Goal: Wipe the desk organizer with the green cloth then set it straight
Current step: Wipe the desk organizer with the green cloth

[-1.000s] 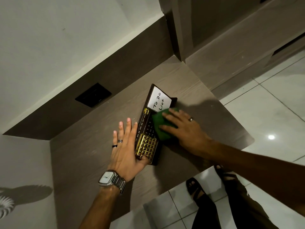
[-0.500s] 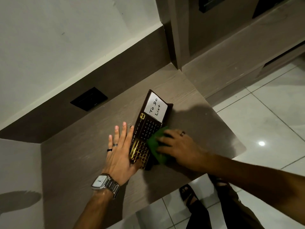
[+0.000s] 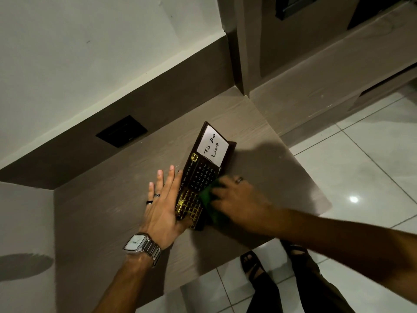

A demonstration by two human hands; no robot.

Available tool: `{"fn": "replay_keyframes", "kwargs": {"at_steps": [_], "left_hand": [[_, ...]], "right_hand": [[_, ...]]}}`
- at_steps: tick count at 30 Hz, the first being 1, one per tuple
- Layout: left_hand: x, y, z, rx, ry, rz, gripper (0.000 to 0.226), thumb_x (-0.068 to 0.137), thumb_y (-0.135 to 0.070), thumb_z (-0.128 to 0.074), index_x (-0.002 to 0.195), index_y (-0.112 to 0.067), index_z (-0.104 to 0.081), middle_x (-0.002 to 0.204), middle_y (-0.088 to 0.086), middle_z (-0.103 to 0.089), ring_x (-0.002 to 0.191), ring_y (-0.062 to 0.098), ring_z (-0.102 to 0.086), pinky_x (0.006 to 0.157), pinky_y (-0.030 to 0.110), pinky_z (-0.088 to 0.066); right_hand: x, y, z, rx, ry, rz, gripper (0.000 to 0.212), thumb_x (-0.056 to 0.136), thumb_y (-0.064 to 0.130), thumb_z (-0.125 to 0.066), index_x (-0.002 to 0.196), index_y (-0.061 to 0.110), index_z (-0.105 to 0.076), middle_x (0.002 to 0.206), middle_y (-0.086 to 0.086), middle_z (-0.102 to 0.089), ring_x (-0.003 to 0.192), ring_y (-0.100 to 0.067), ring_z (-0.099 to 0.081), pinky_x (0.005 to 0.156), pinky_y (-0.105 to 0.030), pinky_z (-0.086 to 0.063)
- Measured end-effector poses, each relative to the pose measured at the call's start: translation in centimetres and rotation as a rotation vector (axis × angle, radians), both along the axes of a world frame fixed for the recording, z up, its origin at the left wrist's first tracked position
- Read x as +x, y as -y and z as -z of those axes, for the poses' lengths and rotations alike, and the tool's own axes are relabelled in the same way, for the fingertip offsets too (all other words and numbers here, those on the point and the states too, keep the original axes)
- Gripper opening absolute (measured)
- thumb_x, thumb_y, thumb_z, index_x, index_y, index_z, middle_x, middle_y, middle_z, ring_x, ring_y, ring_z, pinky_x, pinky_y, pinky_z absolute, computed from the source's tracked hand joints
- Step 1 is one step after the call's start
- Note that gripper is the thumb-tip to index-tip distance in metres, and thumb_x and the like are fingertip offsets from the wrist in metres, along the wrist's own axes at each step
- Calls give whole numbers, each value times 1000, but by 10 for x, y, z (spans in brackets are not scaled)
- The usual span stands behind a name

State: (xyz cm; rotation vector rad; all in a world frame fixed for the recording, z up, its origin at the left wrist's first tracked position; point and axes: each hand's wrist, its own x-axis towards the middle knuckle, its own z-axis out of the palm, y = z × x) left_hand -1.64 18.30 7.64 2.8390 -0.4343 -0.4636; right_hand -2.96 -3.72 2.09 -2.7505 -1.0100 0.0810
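Note:
The dark brown desk organizer [image 3: 199, 175] lies at a slant on the wooden desk [image 3: 108, 206]. It has a white "To Do List" note at its far end, a calendar face in the middle and a gold grid at the near end. My left hand [image 3: 163, 205] lies flat with fingers spread against its left side, the thumb by the gold grid. My right hand [image 3: 234, 199] presses the green cloth [image 3: 208, 199] onto the organizer's right side, blurred by motion. Most of the cloth is hidden under the hand.
A black wall socket [image 3: 121, 131] sits in the brown back panel behind the desk. The desk's right and near edges drop to a white tiled floor [image 3: 361, 159], where my sandalled feet [image 3: 250, 262] stand. A cabinet [image 3: 316, 71] stands at the far right.
My right hand has dragged the green cloth down the organizer's right side toward its near end. The left hand has kept its place against the left side.

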Motion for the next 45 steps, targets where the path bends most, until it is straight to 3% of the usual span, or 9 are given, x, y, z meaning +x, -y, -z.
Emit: {"fn": "replay_keyframes", "kwargs": {"at_steps": [4, 8, 13, 16, 21, 26, 33, 39, 45], "left_hand": [[0, -2, -1, 13, -2, -5, 121, 68, -42, -76, 148, -38, 15, 159, -8, 19, 143, 15, 28, 115, 48, 16], [0, -3, 1, 15, -9, -19, 126, 65, -37, -80, 147, -41, 15, 159, -10, 19, 143, 12, 28, 115, 47, 16], [0, -2, 0, 12, 1, -40, 132, 60, -31, -84, 145, -46, 17, 158, -11, 18, 145, 17, 24, 115, 47, 13], [0, -1, -1, 22, 6, -41, 134, 60, -28, -84, 139, -50, 23, 159, -8, 15, 145, 22, 20, 116, 49, 10], [-1, 1, 0, 34, 6, -51, 131, 64, -28, -81, 138, -49, 25, 159, -7, 17, 145, 23, 21, 115, 50, 10], [0, -1, 2, 18, 16, -30, 130, 66, -29, -79, 139, -49, 27, 158, -8, 21, 144, 24, 24, 113, 48, 14], [1, 1, 0, 29, 3, 0, 127, 69, -31, -76, 134, -51, 32, 156, -6, 23, 143, 25, 26, 113, 49, 15], [2, 0, 1, 1, 10, 3, 124, 71, -30, -75, 139, -47, 27, 156, -8, 24, 144, 26, 25, 113, 49, 15], [1, 0, 2, -8, 5, -4, 125, 69, -28, -75, 137, -50, 28, 157, -7, 21, 144, 25, 24, 112, 49, 15]], "right_hand": [[11, 3, -10, -58, -51, -55, 48, 77, 34, -77, 122, 26, -63, 130, -3, -60, 115, -28, -45, 90, -45, -45], [64, 56, -25, 33, -194, 301, 55, 82, 14, -66, 132, 35, -53, 137, -2, -53, 118, -28, -47, 92, -46, -47], [88, 81, -31, 1132, -775, 814, 36, 88, 3, -61, 115, 27, -59, 112, -4, -65, 105, -22, -63, 74, -35, -59], [78, 69, -12, 1375, -884, 1036, 36, 85, 16, -74, 119, 15, -61, 116, -8, -66, 102, -25, -67, 67, -40, -63], [49, 46, 16, 1244, -769, 1191, 48, 80, 17, -80, 124, 16, -60, 108, -5, -70, 97, -22, -68, 85, -44, -59], [1, 12, 24, 1150, -1044, 908, 31, 84, 14, -75, 107, 31, -64, 106, 1, -70, 101, -17, -69, 77, -29, -59], [53, 38, 14, 1431, -722, 1285, 42, 88, 13, -72, 128, 16, -60, 108, -1, -68, 98, -21, -67, 80, -44, -61], [-26, -8, 15, 930, -813, 908, 39, 83, 15, -75, 119, 22, -62, 90, 17, -64, 87, -4, -67, 66, -15, -56], [44, 32, -10, 950, -382, 1365, 42, 80, 24, -75, 115, 12, -56, 92, 2, -61, 79, -15, -61, 60, -18, -44]]}}
